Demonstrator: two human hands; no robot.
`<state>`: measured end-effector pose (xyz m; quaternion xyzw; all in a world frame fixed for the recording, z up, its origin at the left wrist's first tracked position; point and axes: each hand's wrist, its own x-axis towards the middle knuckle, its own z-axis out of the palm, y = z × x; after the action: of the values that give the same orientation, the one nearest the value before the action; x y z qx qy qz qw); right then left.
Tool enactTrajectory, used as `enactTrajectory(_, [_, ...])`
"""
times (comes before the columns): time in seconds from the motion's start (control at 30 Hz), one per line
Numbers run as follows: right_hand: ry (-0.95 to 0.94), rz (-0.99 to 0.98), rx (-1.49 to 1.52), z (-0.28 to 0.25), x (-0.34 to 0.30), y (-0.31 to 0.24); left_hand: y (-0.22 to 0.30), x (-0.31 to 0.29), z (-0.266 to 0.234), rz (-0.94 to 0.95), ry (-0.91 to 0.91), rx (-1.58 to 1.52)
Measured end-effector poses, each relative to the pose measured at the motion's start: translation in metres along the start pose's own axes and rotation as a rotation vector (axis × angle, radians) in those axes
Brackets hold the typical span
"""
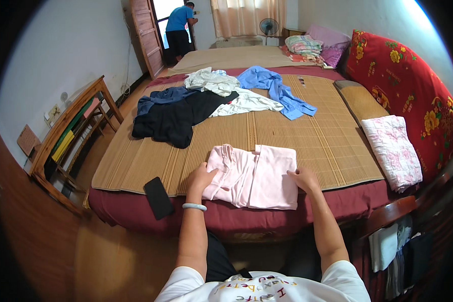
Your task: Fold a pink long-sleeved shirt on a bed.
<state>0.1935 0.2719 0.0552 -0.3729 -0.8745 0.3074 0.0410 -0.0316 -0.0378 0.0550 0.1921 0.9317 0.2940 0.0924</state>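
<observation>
A light pink garment [273, 176] lies partly folded at the near edge of the bamboo mat [226, 132], its right part flat and its left part wrinkled. My left hand [202, 178], with a pale bangle on the wrist, grips the garment's left edge. At the opposite edge, my right hand [305, 179] pinches the cloth, thumb on top and the other fingers mostly hidden. Left of my left hand rests a black phone [158, 198], partly over the mat's edge. Farther off lie a black garment [167, 121], a white garment [247, 102] and a blue shirt [274, 86].
A red floral headboard [402, 75] bounds the right side, beside a folded pink-and-white quilt [393, 151]. A wooden rack [68, 128] stands along the left. Near the far door [148, 38], a person in blue [178, 22] stands beyond another bed [236, 58].
</observation>
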Motion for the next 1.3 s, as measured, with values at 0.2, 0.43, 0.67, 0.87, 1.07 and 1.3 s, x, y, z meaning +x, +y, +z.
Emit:
enactTrajectory(0.2, [0.061,-0.106,0.252,0.010,0.002,0.004,0.006,-0.005,0.004,0.013,0.067,0.066])
enactTrajectory(0.43, [-0.049,-0.112,0.548,0.018,0.010,0.018,0.005,-0.003,0.006,0.018,0.043,0.037])
enactTrajectory(0.67, [0.058,-0.031,0.735,0.004,0.025,0.044,0.017,-0.007,0.027,0.084,-0.031,-0.071])
enactTrajectory(0.87, [0.096,-0.039,0.586,-0.013,0.021,0.055,0.028,-0.015,0.034,0.183,-0.129,-0.258])
enactTrajectory(1.07, [0.029,-0.115,0.442,-0.015,0.010,0.060,0.033,-0.020,0.032,0.179,-0.117,-0.168])
enactTrajectory(1.3, [0.087,-0.046,0.646,-0.010,0.020,0.067,0.033,-0.019,0.033,0.178,-0.117,-0.168])
